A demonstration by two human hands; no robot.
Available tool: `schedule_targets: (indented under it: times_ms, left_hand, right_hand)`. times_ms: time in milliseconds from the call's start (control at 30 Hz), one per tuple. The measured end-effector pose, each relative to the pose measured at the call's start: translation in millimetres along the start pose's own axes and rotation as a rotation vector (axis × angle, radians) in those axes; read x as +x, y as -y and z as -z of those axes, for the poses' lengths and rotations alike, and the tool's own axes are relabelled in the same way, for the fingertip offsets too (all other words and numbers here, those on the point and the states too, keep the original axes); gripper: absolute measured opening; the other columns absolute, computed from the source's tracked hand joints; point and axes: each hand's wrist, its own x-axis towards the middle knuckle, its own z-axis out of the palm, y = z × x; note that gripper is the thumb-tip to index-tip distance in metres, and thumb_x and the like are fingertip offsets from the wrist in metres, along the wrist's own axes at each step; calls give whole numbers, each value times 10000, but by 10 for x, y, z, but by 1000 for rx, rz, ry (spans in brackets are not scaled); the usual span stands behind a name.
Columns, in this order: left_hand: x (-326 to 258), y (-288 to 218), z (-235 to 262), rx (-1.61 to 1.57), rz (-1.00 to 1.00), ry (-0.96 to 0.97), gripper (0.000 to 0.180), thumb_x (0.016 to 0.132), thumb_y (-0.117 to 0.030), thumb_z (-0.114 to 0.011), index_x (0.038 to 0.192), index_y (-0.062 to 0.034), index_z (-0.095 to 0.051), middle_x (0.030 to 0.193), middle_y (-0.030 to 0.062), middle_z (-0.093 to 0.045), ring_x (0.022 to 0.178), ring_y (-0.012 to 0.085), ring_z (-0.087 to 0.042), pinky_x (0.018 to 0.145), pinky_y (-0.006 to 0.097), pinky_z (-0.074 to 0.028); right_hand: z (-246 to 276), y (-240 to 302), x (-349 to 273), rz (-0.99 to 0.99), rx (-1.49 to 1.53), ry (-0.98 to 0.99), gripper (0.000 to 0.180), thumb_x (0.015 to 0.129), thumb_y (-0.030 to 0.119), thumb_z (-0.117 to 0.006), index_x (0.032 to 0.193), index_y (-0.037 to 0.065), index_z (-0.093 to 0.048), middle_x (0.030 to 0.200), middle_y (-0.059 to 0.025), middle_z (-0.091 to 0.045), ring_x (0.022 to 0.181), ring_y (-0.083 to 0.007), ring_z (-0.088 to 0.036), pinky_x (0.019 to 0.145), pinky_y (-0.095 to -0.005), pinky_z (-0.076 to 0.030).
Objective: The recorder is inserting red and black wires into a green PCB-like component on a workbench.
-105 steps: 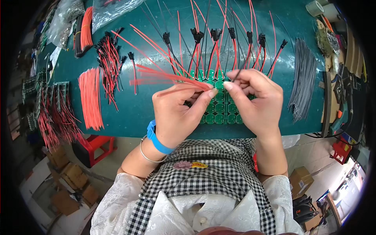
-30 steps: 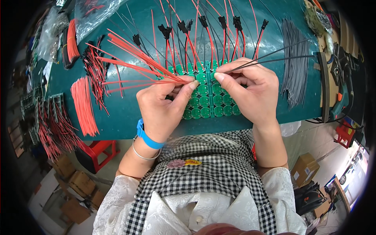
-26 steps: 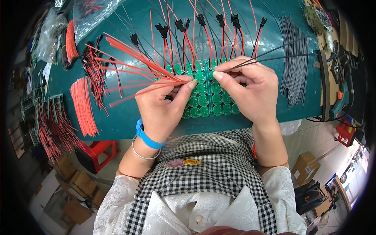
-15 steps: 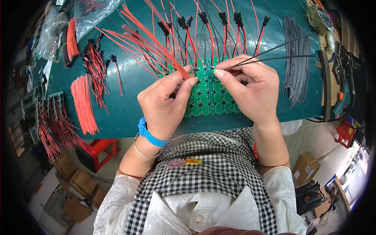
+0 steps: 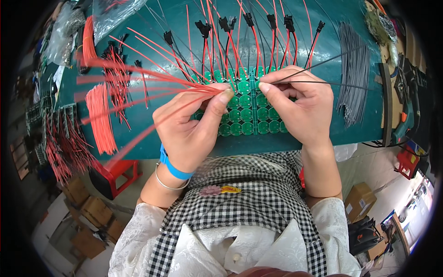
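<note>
Between the thumb and fingers of my left hand (image 5: 191, 120) is a bunch of red wires (image 5: 184, 83), fanned out to the left and smeared by motion. My right hand (image 5: 302, 108) pinches a couple of black wires (image 5: 318, 69) whose long ends stretch off to the right. Both sets of fingertips are over a panel of round green circuit boards (image 5: 244, 115), a short gap apart. Wires with black connectors (image 5: 249, 19) stand up from the panel's far rows, several red-and-black pairs among them. My hands hide parts of the panel's left and right sides.
A pile of red wires (image 5: 100, 120) and a heap of red-black connector leads (image 5: 116, 76) lie left on the green table (image 5: 207, 148). Grey-black wires (image 5: 353, 76) lie right, beside a dark bar (image 5: 386, 104). Finished-looking wired boards (image 5: 62, 143) hang over the left edge.
The red wires in my left hand have swung from pointing up and left to fanning out leftward. The panel and its connectors have shifted slightly right in view, along with my right hand.
</note>
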Motion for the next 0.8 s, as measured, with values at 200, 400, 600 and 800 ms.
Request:
schedule_targets:
  times_ms: [200,400,600,800]
  left_hand:
    - [35,-27,-156,-152,62,-58,95,872,-4,-764,919,60,-712,814,117,-735,684,112,-697,604,239,-541]
    - [51,53,-236,-70,12,-66,95,857,-19,-780,904,33,-716,743,108,-716,663,120,-707,588,247,-541]
    - [38,119,-287,-32,-8,-81,107,848,-33,-793,903,21,-718,742,113,-717,651,134,-715,579,256,-543]
    - [35,140,-293,54,-62,-45,117,893,5,-747,991,60,-717,849,85,-752,680,99,-700,613,222,-565]
  right_hand:
    - [-6,-16,7,16,-21,6,67,780,-13,-778,841,-28,-754,784,-67,-734,525,-44,-590,481,-192,-444]
    - [-15,7,9,9,-29,5,70,777,-12,-780,840,-32,-755,794,-76,-740,527,-48,-588,483,-195,-448]
    - [-67,-5,36,111,-126,70,212,792,-23,-747,1003,-23,-738,747,-63,-678,537,-83,-572,498,-231,-456]
    - [-91,20,26,166,-176,65,474,821,-20,-720,1286,6,-634,761,-50,-611,577,-105,-570,506,-256,-455]
